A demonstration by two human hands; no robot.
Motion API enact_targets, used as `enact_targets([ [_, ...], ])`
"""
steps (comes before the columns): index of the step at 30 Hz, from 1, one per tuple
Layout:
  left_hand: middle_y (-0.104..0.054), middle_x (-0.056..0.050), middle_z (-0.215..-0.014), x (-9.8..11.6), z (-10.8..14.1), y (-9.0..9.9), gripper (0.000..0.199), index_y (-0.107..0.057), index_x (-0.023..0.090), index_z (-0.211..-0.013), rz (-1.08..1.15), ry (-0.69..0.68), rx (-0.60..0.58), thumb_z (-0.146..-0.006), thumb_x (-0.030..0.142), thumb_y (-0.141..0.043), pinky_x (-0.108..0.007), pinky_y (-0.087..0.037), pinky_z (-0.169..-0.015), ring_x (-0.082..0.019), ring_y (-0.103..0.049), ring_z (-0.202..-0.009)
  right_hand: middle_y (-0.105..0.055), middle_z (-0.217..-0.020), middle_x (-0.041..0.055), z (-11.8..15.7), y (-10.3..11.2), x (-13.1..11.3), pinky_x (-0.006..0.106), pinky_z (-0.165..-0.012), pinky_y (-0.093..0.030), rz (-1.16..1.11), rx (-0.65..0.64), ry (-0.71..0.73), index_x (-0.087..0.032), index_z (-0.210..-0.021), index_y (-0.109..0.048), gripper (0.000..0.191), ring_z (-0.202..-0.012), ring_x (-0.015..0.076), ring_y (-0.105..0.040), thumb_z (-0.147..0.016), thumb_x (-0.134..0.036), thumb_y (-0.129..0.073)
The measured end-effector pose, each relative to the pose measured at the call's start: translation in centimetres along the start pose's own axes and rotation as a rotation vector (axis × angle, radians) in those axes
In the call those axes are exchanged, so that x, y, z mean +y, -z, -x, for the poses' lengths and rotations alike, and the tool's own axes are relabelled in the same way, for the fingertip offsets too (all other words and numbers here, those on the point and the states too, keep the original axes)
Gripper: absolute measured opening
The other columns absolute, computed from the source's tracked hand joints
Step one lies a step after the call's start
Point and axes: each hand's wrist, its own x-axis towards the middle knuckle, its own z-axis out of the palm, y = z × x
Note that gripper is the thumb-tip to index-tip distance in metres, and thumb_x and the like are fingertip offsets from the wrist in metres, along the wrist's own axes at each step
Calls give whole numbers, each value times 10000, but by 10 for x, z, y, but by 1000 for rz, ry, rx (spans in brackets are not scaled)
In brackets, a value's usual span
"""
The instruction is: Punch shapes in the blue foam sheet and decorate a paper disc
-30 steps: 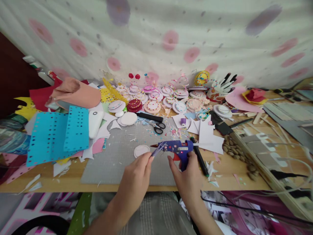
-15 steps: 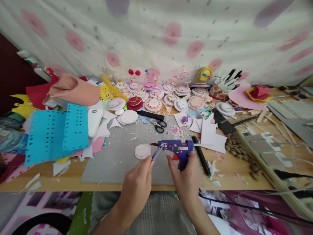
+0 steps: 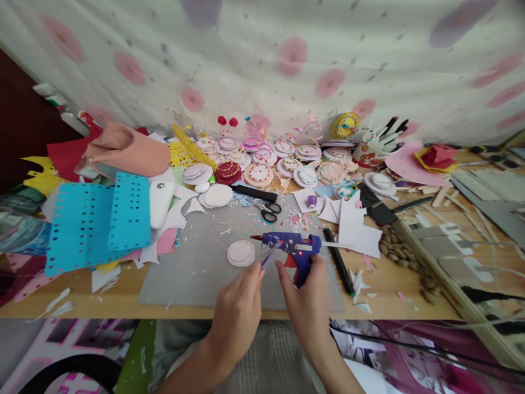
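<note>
My right hand [image 3: 310,290] grips the handle of a blue hot glue gun [image 3: 293,242], whose nozzle points left. A small red light glows on its body, and a white glue stick juts from its back. Pinched in my left hand [image 3: 241,298] is a thin purple strip [image 3: 270,256], slanting up in front of the gun; motion blurs it, and I cannot tell whether it touches the gun. A round white disc [image 3: 240,254] with a thin outline lies flat on the grey cutting mat [image 3: 192,273], just beyond my left fingers.
Scissors [image 3: 269,211] and a black-handled tool [image 3: 254,193] lie at the mat's far side. Behind stand several small decorated paper hats [image 3: 258,174]. Blue dotted sheets [image 3: 92,224] cover the left; a green-capped black marker [image 3: 338,262] and a power strip [image 3: 447,279] are on the right.
The glue gun has shifted slightly left relative to the mat. My left hand has moved a little to the right, bringing the purple strip further across the gun's front.
</note>
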Motion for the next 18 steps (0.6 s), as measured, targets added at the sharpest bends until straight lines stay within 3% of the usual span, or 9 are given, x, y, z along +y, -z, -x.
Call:
enact_targets([
  [4,-751,-101,-888,8,3,-5,226,-576,139,-1079,40,-39,-27,-969,122,-380,-222,-565,-642,-180,-735,-759,-515,-660,-26,4,0,-1,298,-526,-381,-52,-50,17,-187,-1046,-444,376,-562,202,-535,-825,-467,-562],
  [9,-750,-93,-844,5,-1,1,211,-567,145,-1086,-23,12,76,-984,177,-386,-236,-563,-635,-182,-733,-724,-507,-671,-23,5,1,-5,302,-540,-397,-60,-30,-20,-186,-1029,-441,424,-580,204,-542,-823,-534,-569],
  [14,-754,-97,-885,6,-7,-2,216,-567,145,-1073,4,-33,3,-982,150,-371,-222,-563,-631,-178,-737,-751,-521,-688,-14,8,-2,-7,292,-526,-382,-10,-51,9,-184,-1048,-442,411,-574,204,-547,-843,-527,-544],
  [18,-748,-101,-838,6,-7,-2,220,-570,115,-1073,14,-19,77,-989,180,-377,-231,-556,-618,-183,-734,-728,-509,-667,-22,9,-2,-7,286,-523,-376,-3,-22,13,-186,-1015,-439,393,-566,205,-546,-842,-525,-538],
])
